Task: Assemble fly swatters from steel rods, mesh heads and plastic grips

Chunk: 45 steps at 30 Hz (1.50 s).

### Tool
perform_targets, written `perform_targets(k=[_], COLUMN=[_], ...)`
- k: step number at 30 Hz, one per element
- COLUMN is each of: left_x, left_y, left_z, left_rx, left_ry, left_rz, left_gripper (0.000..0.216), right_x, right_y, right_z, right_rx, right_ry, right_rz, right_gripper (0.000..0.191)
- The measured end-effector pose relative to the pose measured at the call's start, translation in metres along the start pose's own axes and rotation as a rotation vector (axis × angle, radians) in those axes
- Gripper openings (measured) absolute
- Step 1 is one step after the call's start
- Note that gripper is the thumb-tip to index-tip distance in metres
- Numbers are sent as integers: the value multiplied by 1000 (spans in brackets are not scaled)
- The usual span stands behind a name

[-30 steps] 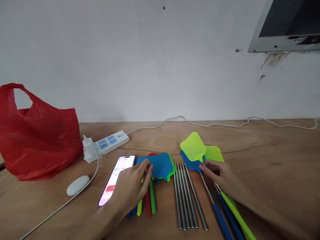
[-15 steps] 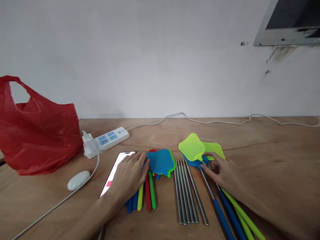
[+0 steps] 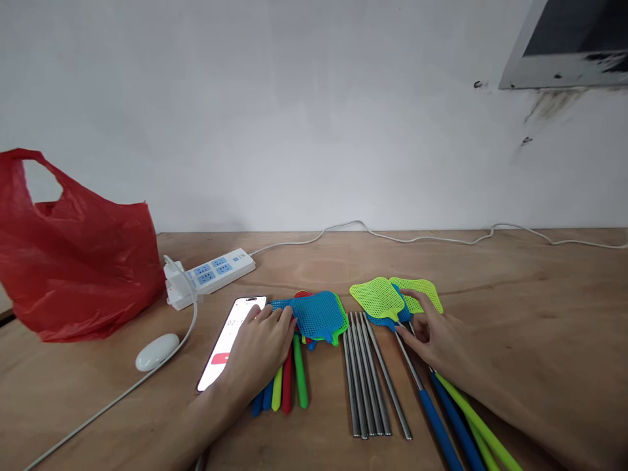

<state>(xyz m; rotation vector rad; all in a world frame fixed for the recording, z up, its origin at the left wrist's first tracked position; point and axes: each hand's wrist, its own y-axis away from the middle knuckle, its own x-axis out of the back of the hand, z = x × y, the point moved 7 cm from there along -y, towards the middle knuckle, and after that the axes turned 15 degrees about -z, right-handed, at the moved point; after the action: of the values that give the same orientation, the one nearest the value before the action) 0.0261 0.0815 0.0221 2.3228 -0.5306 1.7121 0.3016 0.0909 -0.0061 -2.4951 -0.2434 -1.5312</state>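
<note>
My left hand (image 3: 262, 347) is curled over the left pile, its fingertips pressed at a blue fly swatter head (image 3: 282, 304). Another blue mesh head (image 3: 321, 317) lies beside them over green and red ones. Loose handles stick out below, among them red (image 3: 287, 386), yellow (image 3: 277, 389) and green (image 3: 301, 379). My right hand (image 3: 434, 333) has thumb and forefinger on either side of the neck of a yellow-green fly swatter (image 3: 377, 297). Under it lies a blue swatter, with another yellow-green head (image 3: 422, 294) behind. Several metal rods (image 3: 366, 379) lie between my hands.
A lit phone (image 3: 230, 340) is partly under my left forearm. Further left are a white mouse-shaped object (image 3: 157, 352), a white power strip (image 3: 220, 271) with cables, and a red plastic bag (image 3: 83, 261). A thin white cable (image 3: 417, 240) runs along the wall.
The yellow-green swatter head under my right hand has dropped flatter onto the table. More blue mesh shows by my left fingertips, and my left hand has shifted slightly right and down.
</note>
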Motion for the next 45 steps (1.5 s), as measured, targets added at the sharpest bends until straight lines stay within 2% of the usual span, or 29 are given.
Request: perform_targets(k=[7,12,14,17,22,25,29,36,41,45], left_x=[9,21,28,40,48,48,50,57,47,37], left_y=[7,18,24,34,46,51,53,51,48,44], left_z=[1,3,7,16,28,33,36,28,29,27], left_rx=[25,28,-19,-166,-350,-434,-505,-511,-470,-409], left_ry=[27,91,157,260,309,346,492,950,1018,1073], left_rz=[121,228,309,442,526,534,518,450,356,359], left_gripper=[23,27,27,23,17,18,16,17,28,34], right_x=[3,8,9,11,13,11,6,2,0,0], right_y=[2,5,7,10,16,19,22,25,24,25], right_z=[-3,-8,-12,-19,-38,-50,-57,-63,-62,-62], right_rx=[44,84,123,170,335,442,478,517,485,451], right_ry=[49,4,-31,-58,-15,52,113,89,125,137], right_rz=[39,61,69,64,19,-35,-104,-169,-186,-187], right_gripper=[46,37,33,24,16,16,13,7,6,5])
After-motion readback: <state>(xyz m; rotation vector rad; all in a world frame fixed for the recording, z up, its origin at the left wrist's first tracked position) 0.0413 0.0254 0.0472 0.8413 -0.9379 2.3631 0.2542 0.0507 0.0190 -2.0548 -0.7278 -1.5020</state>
